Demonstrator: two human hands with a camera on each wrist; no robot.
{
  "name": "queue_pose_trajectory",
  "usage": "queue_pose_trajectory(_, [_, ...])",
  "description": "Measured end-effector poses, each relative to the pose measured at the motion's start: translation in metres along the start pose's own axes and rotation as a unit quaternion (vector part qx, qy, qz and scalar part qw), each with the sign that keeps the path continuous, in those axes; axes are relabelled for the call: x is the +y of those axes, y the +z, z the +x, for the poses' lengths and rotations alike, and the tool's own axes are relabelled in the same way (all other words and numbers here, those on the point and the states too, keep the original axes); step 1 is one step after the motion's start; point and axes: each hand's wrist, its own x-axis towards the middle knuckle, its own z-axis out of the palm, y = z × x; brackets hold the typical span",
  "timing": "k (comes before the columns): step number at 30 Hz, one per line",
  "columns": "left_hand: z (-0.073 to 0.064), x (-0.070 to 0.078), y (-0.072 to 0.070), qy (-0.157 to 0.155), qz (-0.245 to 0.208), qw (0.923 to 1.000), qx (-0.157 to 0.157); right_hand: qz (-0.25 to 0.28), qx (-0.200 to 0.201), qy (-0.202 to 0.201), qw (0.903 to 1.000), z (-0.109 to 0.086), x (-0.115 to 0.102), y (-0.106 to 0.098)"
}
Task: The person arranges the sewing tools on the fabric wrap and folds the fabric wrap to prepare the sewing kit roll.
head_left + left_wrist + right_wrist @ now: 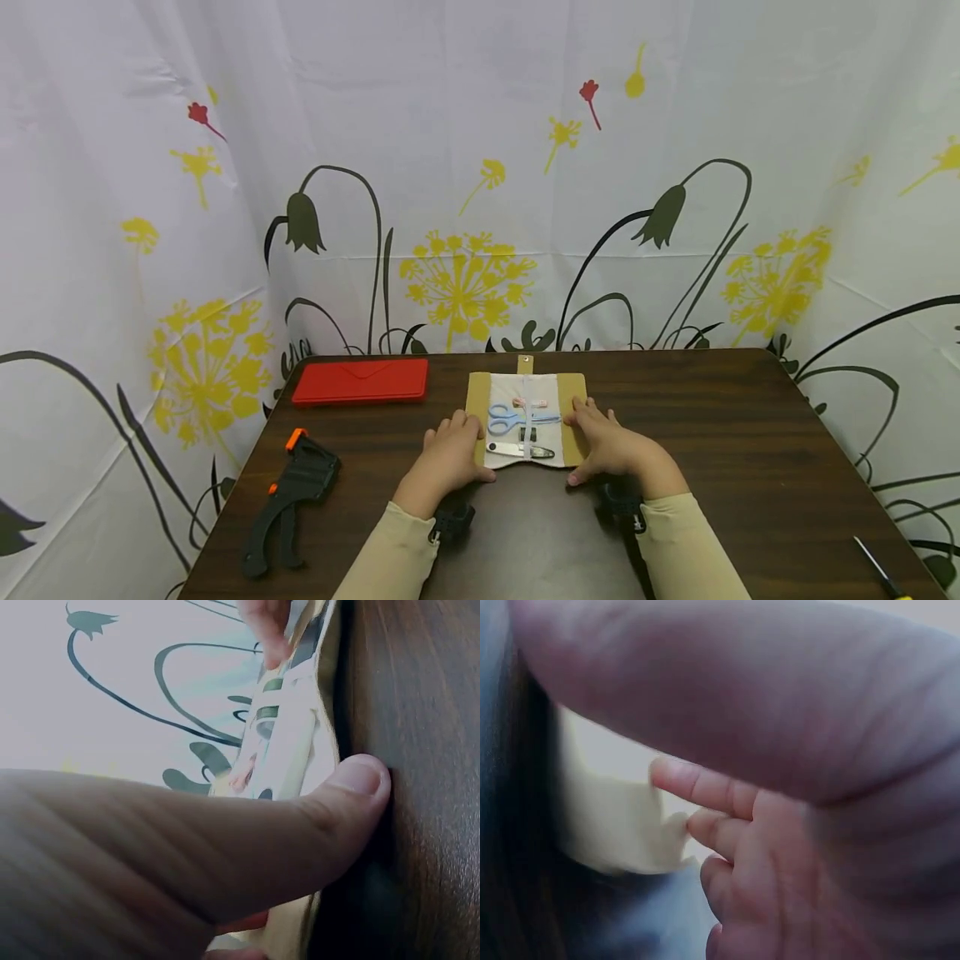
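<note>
An unfolded tan sewing kit [573, 392] lies on the dark wooden table, its snap tab [525, 364] pointing to the back. A white strap across its pale lining holds blue-handled scissors [502, 419], a silver-and-dark tool [517, 450] and other small items. My left hand [447, 458] touches the left flap, its thumb [352, 787] along the front edge near the corner; the other fingers are mostly hidden in the left wrist view. My right hand [618, 446] has its fingers on the right flap and its thumb by the front corner. Its fingers [720, 832] look fairly straight.
A flat red case [360, 382] sits at the back left. Closer along the left side lies a black clamp [292, 500] with orange tips. A screwdriver [877, 567] with a yellow-and-black handle is at the front right. A flower-print curtain [480, 167] hangs behind the table.
</note>
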Motion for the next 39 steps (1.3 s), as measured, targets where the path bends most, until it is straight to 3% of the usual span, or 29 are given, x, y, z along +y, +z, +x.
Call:
queue_pose_trajectory(6, [-0.001, 0.000, 0.001, 0.022, 0.011, 0.9997, 0.006, -0.032, 0.014, -0.011, 0.9993, 0.001, 0.000, 0.003])
queue_pose_trajectory(13, [-0.001, 0.000, -0.001, 0.057, 0.035, 0.9970, 0.037, -0.069, 0.057, -0.014, 0.9959, 0.006, -0.002, 0.001])
queue_pose_trajectory(20, [0.001, -0.007, -0.005, 0.085, 0.004, 0.9939, 0.070, -0.079, 0.107, -0.062, 0.9891, 0.009, 0.005, 0.000])
queue_pose_trajectory(25, [0.002, -0.008, -0.012, 0.076, -0.009, 0.9935, 0.085, -0.093, 0.135, -0.074, 0.9837, 0.010, 0.007, 0.001])
queue_pose_trajectory(29, [0.002, -0.008, -0.014, 0.054, -0.033, 0.9937, 0.093, -0.083, 0.151, -0.061, 0.9831, 0.007, 0.004, -0.003])
queue_pose_trajectory(33, [0.000, -0.009, -0.016, 0.029, -0.055, 0.9932, 0.099, -0.068, 0.151, -0.046, 0.9851, 0.006, 0.002, -0.008])
queue_pose_trajectory(39, [-0.001, -0.009, -0.016, 0.014, -0.073, 0.9942, 0.078, -0.051, 0.132, -0.028, 0.9895, 0.006, 0.002, -0.010])
